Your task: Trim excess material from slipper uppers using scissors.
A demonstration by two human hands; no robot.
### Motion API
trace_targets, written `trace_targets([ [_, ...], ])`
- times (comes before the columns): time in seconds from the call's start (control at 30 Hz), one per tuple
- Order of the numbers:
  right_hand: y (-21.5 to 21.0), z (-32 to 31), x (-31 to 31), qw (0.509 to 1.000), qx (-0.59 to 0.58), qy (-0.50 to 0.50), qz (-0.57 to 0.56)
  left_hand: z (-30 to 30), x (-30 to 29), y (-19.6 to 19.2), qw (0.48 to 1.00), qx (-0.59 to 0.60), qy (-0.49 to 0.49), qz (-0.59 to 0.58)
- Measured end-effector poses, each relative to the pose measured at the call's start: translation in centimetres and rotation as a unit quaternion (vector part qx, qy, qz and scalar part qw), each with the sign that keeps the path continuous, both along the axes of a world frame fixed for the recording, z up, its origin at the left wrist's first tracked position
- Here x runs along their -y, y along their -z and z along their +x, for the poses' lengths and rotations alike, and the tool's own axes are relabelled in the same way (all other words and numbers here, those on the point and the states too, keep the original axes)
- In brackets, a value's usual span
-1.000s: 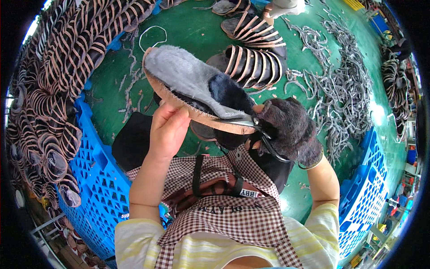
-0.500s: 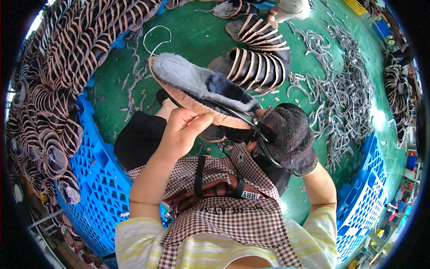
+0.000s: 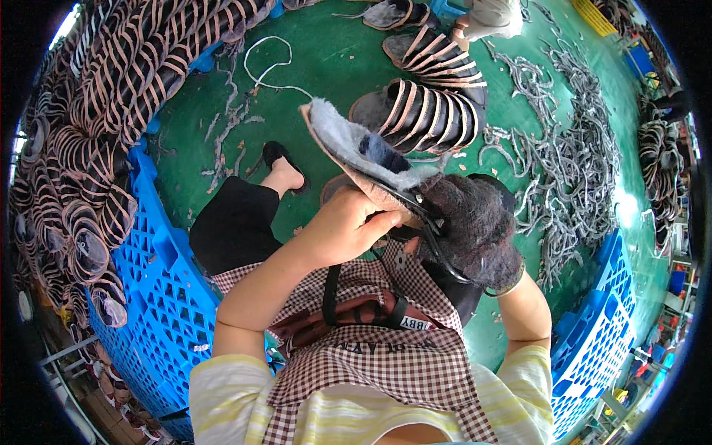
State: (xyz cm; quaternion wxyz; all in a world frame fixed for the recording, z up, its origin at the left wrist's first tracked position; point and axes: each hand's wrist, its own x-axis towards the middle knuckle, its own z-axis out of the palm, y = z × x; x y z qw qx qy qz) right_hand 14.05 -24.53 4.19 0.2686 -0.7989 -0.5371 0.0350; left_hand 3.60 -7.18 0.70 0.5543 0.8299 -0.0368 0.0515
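My left hand [image 3: 347,228] is closed on the light sole edge of a grey fur-lined shoe [image 3: 352,148], held tilted above my lap. On my right hand [image 3: 475,230] is a dark fuzzy mitt that hides most of the fingers. That hand grips black-handled scissors [image 3: 443,259], whose blades lie along the shoe's edge near its right end; their tips are hard to see. A thin white cord [image 3: 256,80] loops out over the floor from the shoe's far tip.
Rows of stacked dark shoes [image 3: 96,141] stand at the left beside a blue plastic pallet [image 3: 152,289]. Ahead lies a curved row of shoes [image 3: 423,115]. Grey fur trimmings [image 3: 567,156] heap on the green floor at right, near another blue pallet [image 3: 593,348].
The shoe has swung more upright and its far tip has shifted right. My left hand has moved right and down along the sole, nearer the scissors. The cord trails with the tip.
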Motion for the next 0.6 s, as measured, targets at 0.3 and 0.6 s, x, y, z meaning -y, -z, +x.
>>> trace_targets([
  [0.3,2.2,-2.2,-0.7,0.996,0.085,0.029,-0.001,2.0,-8.1,0.9,0.957,-0.109,-0.235,-0.129],
  [0.6,4.0,-3.2,-0.4,0.995,-0.045,0.041,0.074,0.1,-7.1,1.8,0.866,-0.1,-0.128,-0.473],
])
